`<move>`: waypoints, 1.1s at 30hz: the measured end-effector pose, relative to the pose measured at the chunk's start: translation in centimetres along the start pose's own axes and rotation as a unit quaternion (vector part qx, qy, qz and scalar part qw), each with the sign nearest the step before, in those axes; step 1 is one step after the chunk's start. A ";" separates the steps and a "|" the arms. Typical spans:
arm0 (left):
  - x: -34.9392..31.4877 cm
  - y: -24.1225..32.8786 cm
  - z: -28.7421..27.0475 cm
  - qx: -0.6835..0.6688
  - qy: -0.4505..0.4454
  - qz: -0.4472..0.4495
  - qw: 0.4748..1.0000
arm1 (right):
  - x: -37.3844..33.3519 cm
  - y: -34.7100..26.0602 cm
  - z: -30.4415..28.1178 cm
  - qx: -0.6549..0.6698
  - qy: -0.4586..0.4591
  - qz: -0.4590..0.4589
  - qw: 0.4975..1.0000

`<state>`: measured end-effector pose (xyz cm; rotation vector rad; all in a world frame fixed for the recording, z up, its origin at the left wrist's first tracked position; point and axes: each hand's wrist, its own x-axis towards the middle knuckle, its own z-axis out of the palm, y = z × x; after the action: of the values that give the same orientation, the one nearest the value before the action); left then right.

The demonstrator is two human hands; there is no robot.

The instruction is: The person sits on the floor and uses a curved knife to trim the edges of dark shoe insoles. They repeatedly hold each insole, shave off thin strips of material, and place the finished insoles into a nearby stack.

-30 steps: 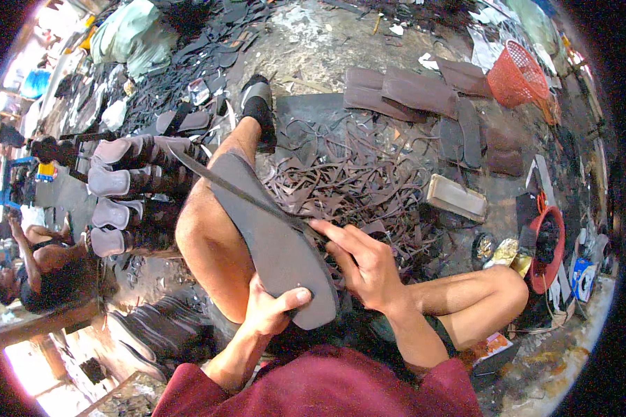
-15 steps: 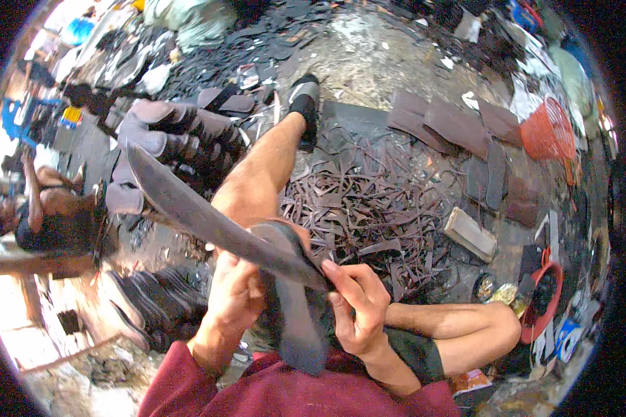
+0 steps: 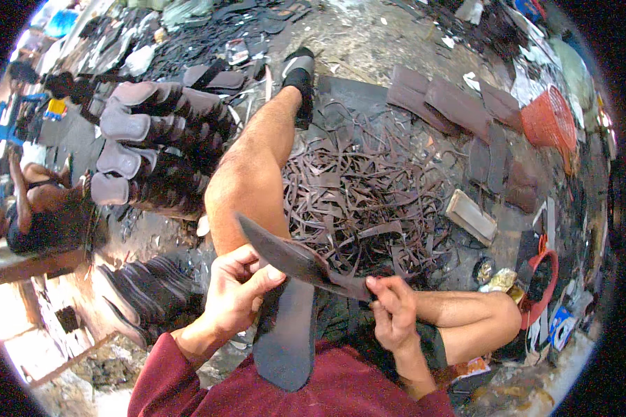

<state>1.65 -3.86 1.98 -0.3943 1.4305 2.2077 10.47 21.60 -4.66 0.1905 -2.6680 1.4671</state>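
Note:
Between my hands is a dark, flexible rubber strip (image 3: 306, 264), bent in a curve with one pointed end up at the left. My left hand (image 3: 233, 288) is closed, its thumb on top, at a grey-black shoe sole (image 3: 285, 340) that hangs down over my lap against my shirt. The strip crosses over the sole's upper part, and whether the two are joined there I cannot make out. Fingers of my right hand (image 3: 394, 313) pinch the strip's right end.
A tangled heap of brown-black offcuts (image 3: 355, 187) covers the floor ahead. Stacked soles stand at left (image 3: 153, 125) and lower left (image 3: 153, 292). To the right are flat brown sheets (image 3: 455, 115), a pale block (image 3: 471, 217) and a red basket (image 3: 549, 121). Another person (image 3: 38, 201) sits far left.
The strip's long left end has swung down and toward the right, and it now looks shorter. My right hand has moved right with the strip's end. The sole shows more fully.

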 end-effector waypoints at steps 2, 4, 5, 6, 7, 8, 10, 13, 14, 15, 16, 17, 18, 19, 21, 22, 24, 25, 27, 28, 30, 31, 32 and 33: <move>-0.3 0.6 -0.3 0.042 -0.018 -0.017 0.999 | 3.7 -0.5 -2.0 -0.008 -0.064 -0.043 0.997; 0.1 0.5 -0.4 0.074 -0.043 -0.012 0.996 | 6.7 -1.2 -3.8 -0.029 -0.103 -0.091 0.990; 0.2 0.8 0.0 0.089 -0.054 -0.014 0.994 | 8.2 -1.7 -4.8 -0.035 -0.149 -0.110 0.982; 0.2 1.4 0.6 0.106 -0.064 -0.015 0.992 | 9.6 -2.4 -5.4 -0.033 -0.184 -0.104 0.977; 0.3 1.6 1.0 0.122 -0.077 -0.017 0.989 | 10.8 -3.3 -6.0 -0.033 -0.218 -0.096 0.971; 0.3 1.0 0.6 0.135 -0.074 -0.006 0.988 | 12.1 -4.1 -6.1 -0.041 -0.243 -0.095 0.964; 0.4 1.3 0.8 0.172 -0.087 -0.022 0.981 | 14.4 -5.1 -6.1 -0.055 -0.307 -0.104 0.944; 0.3 1.3 1.4 0.211 -0.115 -0.057 0.969 | 16.2 -5.7 -5.2 -0.004 -0.371 -0.164 0.914; 0.1 1.1 1.1 0.229 -0.124 -0.049 0.964 | 16.7 -5.8 -5.4 -0.024 -0.408 -0.151 0.900; 0.4 0.4 0.9 0.247 -0.144 -0.042 0.957 | 16.1 -5.2 -5.7 0.042 -0.361 -0.133 0.922; 0.9 0.1 -1.1 0.190 -0.205 -0.137 0.950 | 14.7 -4.0 -5.8 0.108 -0.311 -0.115 0.937; 1.3 0.3 -2.3 0.040 -0.259 -0.206 0.943 | 13.6 -4.2 -7.5 0.131 -0.311 -0.036 0.941; 1.7 1.5 -2.7 -0.099 -0.293 -0.289 0.906 | 12.7 -4.5 -8.9 0.156 -0.306 0.042 0.938; -0.5 2.1 -1.5 -0.097 -0.123 -0.251 0.955 | 10.9 -4.6 -8.3 0.154 -0.214 0.030 0.964; -1.2 -0.8 -1.2 -0.084 -0.222 -0.006 0.971 | 8.7 -6.1 -6.5 0.178 -0.101 0.049 0.978; 1.1 -3.7 0.3 -0.078 -0.279 0.086 0.953 | 7.8 -4.6 -4.8 0.168 -0.003 -0.018 0.986; 1.8 -4.8 6.1 -0.215 -0.102 0.161 0.958 | 6.3 -4.8 -3.8 0.114 0.097 -0.047 0.988; 1.9 -4.9 7.4 -0.236 -0.006 0.143 0.961 | 5.8 -4.9 -3.1 0.123 0.134 -0.051 0.982; 3.4 -2.3 11.1 -0.234 0.055 0.052 0.969 | 4.2 -5.1 -2.5 0.227 0.123 0.052 0.965; 3.6 -2.5 10.9 -0.202 0.040 0.054 0.977 | 3.2 -5.2 -2.1 0.290 0.127 0.114 0.942; 4.1 -3.0 11.0 -0.187 0.040 0.048 0.980 | 2.0 -5.0 -1.4 0.278 0.194 0.140 0.930; 4.2 -3.0 11.3 -0.203 0.051 0.037 0.977 | 0.6 -4.1 -1.5 0.189 0.184 0.116 0.958; 4.2 -3.1 11.4 -0.218 0.066 0.026 0.973 | -1.2 -2.7 -2.0 0.101 0.169 0.093 0.976; 4.3 -3.2 11.3 -0.212 0.072 0.029 0.974 | -2.8 -1.4 -2.4 0.017 0.149 0.068 0.986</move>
<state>-0.07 8.52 2.15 -0.6755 1.0372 2.5771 13.47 23.04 -2.58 -0.1966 -2.4575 1.4463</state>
